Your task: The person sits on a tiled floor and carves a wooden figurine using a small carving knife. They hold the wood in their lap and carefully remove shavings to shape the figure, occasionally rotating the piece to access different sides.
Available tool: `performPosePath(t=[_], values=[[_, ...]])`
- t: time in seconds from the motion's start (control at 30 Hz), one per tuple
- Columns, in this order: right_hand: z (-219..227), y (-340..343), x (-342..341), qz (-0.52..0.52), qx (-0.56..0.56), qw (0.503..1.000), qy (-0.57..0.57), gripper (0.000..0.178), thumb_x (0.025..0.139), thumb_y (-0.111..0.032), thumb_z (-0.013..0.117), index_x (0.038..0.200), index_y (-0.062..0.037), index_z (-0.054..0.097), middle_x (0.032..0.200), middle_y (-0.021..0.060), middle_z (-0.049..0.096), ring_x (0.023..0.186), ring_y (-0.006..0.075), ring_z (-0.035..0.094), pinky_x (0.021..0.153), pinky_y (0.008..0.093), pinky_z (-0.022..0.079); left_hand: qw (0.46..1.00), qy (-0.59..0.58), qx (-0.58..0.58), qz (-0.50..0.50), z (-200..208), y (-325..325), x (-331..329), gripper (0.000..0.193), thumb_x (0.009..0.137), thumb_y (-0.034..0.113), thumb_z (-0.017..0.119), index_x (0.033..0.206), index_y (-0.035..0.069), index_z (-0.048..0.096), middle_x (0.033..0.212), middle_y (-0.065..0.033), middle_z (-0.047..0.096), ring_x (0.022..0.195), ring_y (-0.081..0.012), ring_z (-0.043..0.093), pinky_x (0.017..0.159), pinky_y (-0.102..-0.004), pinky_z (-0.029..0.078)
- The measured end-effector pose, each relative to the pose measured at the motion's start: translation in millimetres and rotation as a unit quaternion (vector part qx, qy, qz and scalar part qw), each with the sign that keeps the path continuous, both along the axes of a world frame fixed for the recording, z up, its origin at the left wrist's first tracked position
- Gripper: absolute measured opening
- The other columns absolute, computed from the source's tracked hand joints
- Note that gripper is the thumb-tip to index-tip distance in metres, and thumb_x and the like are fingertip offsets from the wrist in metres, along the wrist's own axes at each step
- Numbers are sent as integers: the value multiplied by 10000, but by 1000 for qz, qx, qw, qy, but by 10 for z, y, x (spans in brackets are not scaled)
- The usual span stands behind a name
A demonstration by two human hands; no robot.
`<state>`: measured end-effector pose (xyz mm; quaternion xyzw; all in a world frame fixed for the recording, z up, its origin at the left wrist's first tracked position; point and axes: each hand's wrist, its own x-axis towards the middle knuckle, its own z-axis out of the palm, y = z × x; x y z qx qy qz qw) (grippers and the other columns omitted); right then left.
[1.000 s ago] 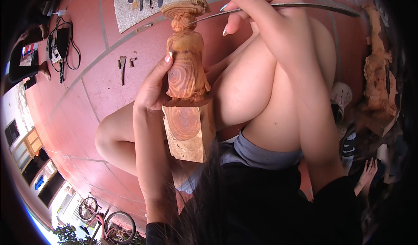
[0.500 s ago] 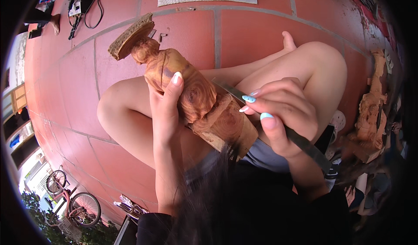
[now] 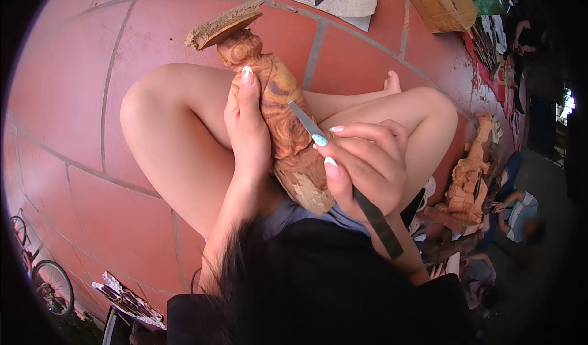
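A carved wooden figure (image 3: 283, 109) slants across my lap, its rounded head topped by a bark-edged slab (image 3: 225, 24). My left hand (image 3: 248, 124) is closed around its upper body from the left, thumb laid over the front. In my right hand (image 3: 370, 167) is a flat metal file (image 3: 304, 121), pinched between thumb and fingers. The file's narrow tip rests on or just over the figure's side; exact contact cannot be told. Its wide dark end sticks out below my palm. The figure's pale, rough base (image 3: 306, 189) points toward me, partly behind my right hand.
Ahead on the red tile floor (image 3: 159, 45) lies a white mat (image 3: 343, 5) with several metal tools. A cardboard box (image 3: 438, 2) stands far right. A larger carving (image 3: 468, 179) is to my right, near other people (image 3: 520, 213). More tools (image 3: 128, 299) lie lower left, near a bicycle (image 3: 52, 284).
The view has swung rightward. The figure is more upright and turned, its swirling grain now facing up. The file tip has moved from near its lower edge onto its side.
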<state>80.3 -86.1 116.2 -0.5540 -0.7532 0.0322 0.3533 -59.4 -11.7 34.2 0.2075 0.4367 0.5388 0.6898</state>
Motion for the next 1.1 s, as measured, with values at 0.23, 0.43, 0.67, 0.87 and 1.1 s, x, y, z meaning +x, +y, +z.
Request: performPosePath(t=[0.23, 0.43, 0.67, 0.87, 1.1], values=[[91, -86, -111, -20, -4, 999, -43, 82, 839, -159, 718, 892, -106, 753, 853, -31, 728, 900, 166, 672, 863, 379, 379, 999, 41, 19, 1, -18, 27, 31, 395, 1098, 375, 516, 1167, 6, 635, 1072, -31, 645, 977, -79, 571, 890, -267, 481], [2, -112, -128, -30, 0, 997, -70, 96, 841, -149, 713, 906, -96, 761, 830, -27, 723, 885, 166, 668, 900, 390, 360, 1000, 12, 7, 10, 15, 26, 33, 390, 1098, 377, 515, 1164, 11, 633, 1062, -29, 641, 969, -81, 571, 887, -266, 480], [-55, -11, -86, -36, 19, 997, -63, 87, 837, -138, 698, 878, -91, 759, 805, -28, 720, 873, 155, 667, 912, 391, 351, 1000, 12, 8, 1, 4, 25, 26, 389, 1099, 376, 514, 1152, 10, 634, 1064, -32, 638, 981, -84, 567, 904, -269, 475], [28, -36, -67, -33, 2, 997, -69, 95, 838, -153, 682, 846, -95, 757, 804, -37, 724, 880, 152, 674, 916, 391, 348, 999, 43, 21, 9, -12, 36, 55, 405, 1094, 385, 525, 1168, 3, 635, 1071, -38, 639, 990, -86, 567, 911, -271, 474], [88, -17, -106, -39, -4, 997, -65, 84, 825, -120, 693, 866, -102, 764, 799, -47, 721, 863, 146, 671, 926, 390, 342, 999, 39, 0, 7, -3, 29, 49, 413, 1089, 392, 532, 1165, -1, 638, 1070, -38, 642, 989, -86, 568, 908, -270, 476]])
